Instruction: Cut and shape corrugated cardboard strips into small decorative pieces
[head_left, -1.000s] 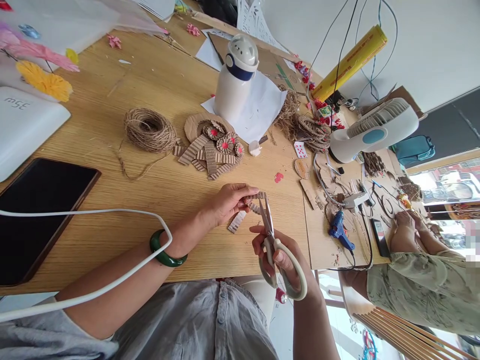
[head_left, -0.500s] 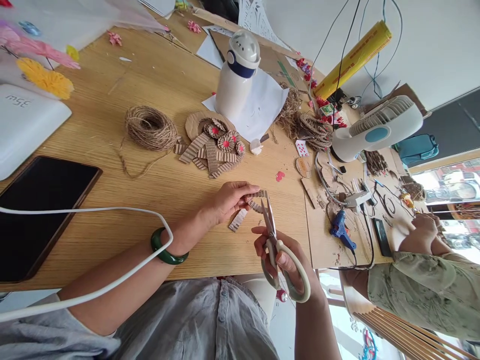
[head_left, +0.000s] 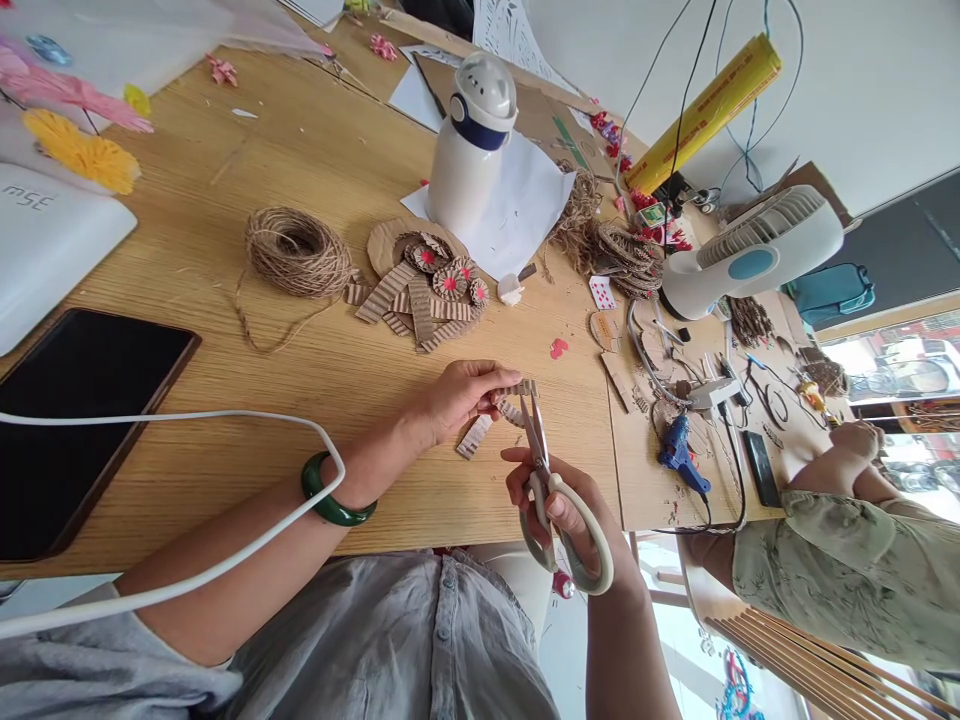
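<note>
Between its thumb and fingers my left hand (head_left: pixel 466 398) pinches a strip of corrugated cardboard (head_left: pixel 517 387), whose lower part curls under the fingers. My right hand (head_left: pixel 559 500) has its fingers through the handles of a pair of scissors (head_left: pixel 537 445). The blades point away from me, slightly parted, with their tips at the strip's free end. A short cardboard piece (head_left: pixel 474 437) lies just below my left fingers; whether it joins the held strip I cannot tell. Farther off is a cardboard disc (head_left: pixel 384 246) with rolled flowers (head_left: pixel 450 282) and loose strips on it.
A twine coil (head_left: pixel 296 252), white bottle (head_left: pixel 465 165) and paper stand beyond my hands. Left are a phone (head_left: pixel 90 420) and a white cable (head_left: pixel 247 413) crossing my forearm. To the right are a blue glue gun (head_left: pixel 681 455), a fan (head_left: pixel 757 250) and another person's arms (head_left: pixel 840 460).
The scissors have shifted slightly up and left, their tips staying by the strip's end. My left hand keeps its pinch. The view has moved a little.
</note>
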